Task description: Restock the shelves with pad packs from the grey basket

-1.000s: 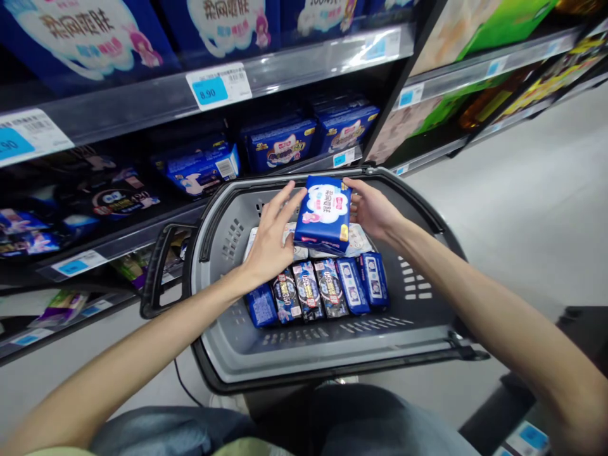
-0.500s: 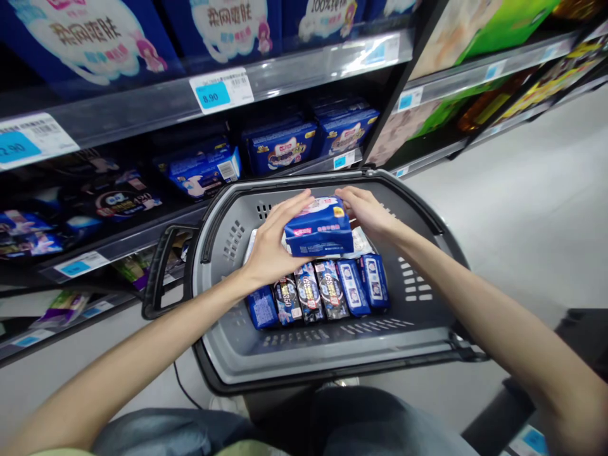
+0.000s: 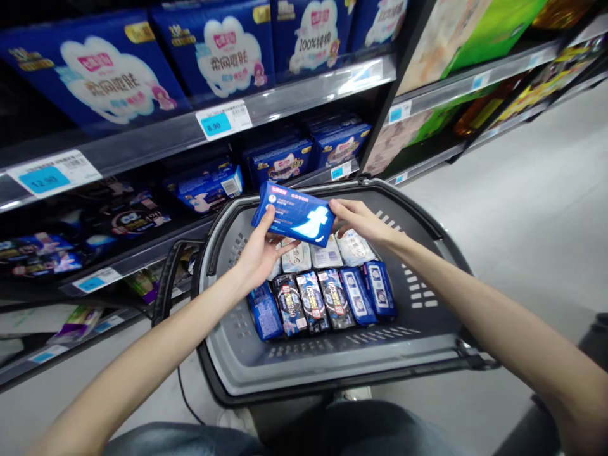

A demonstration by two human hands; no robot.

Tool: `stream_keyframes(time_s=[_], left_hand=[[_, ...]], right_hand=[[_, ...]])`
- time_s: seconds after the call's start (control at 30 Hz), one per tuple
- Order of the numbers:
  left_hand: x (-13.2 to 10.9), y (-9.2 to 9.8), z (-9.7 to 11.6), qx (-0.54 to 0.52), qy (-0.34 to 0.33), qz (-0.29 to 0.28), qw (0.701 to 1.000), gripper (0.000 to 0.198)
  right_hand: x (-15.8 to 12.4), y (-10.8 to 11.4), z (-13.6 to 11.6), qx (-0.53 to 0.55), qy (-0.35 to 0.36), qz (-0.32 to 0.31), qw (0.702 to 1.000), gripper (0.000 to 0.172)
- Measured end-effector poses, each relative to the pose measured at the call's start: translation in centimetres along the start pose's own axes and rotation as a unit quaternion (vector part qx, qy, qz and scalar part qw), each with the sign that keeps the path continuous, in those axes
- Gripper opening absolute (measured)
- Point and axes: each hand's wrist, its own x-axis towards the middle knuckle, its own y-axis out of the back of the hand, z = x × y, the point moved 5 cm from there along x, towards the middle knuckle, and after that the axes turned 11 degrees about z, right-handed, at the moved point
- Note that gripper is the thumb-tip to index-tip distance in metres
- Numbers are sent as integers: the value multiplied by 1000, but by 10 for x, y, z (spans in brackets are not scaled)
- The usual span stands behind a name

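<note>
A blue pack of sanitary pads (image 3: 295,214) is held tilted over the far half of a grey shopping basket (image 3: 266,372). My left hand (image 3: 260,254) grips its left end, thumb on the printed face and fingers underneath. At the right end, my right hand (image 3: 360,221) holds the edge with its fingertips. Below, in the basket, a front row has blue packs (image 3: 360,294) and black packs (image 3: 312,303) standing side by side. Behind them, partly covered by my hands and the held pack, are white packs (image 3: 327,254).
Beyond the basket, shelves hold blue packs (image 3: 280,158) and dark packs (image 3: 137,215). A shelf edge with price tags (image 3: 224,120) runs close above the basket's far rim. The black basket handle (image 3: 164,285) sticks out at left. Grey floor (image 3: 532,221) lies to the right.
The pack of pads has been turned so its wide printed face points up, and raised slightly toward the shelf. My left hand shifted to its left end. More white packs now show.
</note>
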Motion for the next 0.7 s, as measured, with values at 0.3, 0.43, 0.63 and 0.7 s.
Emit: stream_keyframes(time_s=[0.3,0.43,0.63,0.7], left_hand=[[-5,-2,6,-8,-16,-11,1000,65],[-5,-1,5,-19,-11,-12,1000,62],[-3,0,4,-20,-11,-13,1000,60],[-3,0,3,-23,-11,-13,1000,60]], right_hand=[[-2,2,-7,28,1,22,999,55],[-2,1,-7,31,-9,23,999,54],[-2,2,-5,27,-18,26,999,53],[-1,2,-5,26,-19,26,999,53]])
